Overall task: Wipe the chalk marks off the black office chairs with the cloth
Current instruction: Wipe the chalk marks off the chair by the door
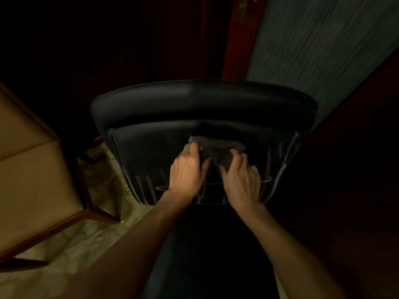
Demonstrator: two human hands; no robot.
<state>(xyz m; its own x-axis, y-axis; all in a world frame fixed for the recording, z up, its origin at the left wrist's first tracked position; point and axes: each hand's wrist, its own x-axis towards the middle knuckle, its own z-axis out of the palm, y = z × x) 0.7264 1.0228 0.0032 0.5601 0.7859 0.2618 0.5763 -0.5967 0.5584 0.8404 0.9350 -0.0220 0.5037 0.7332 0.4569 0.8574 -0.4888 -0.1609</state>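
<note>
Forearms reach forward from the bottom of the view to the chair back (151, 152). Left hand (187, 171) and right hand (243, 180) both curl their fingers round the grey cloth (218, 147), bunching it against the black panel just beyond the fingertips. Chalk marks (146, 186) remain as pale lines beside and below both hands and along the panel edges; judged from this, wiping is at an early stage. Beyond the hands, the padded top roll (203, 102) shows no marks.
</note>
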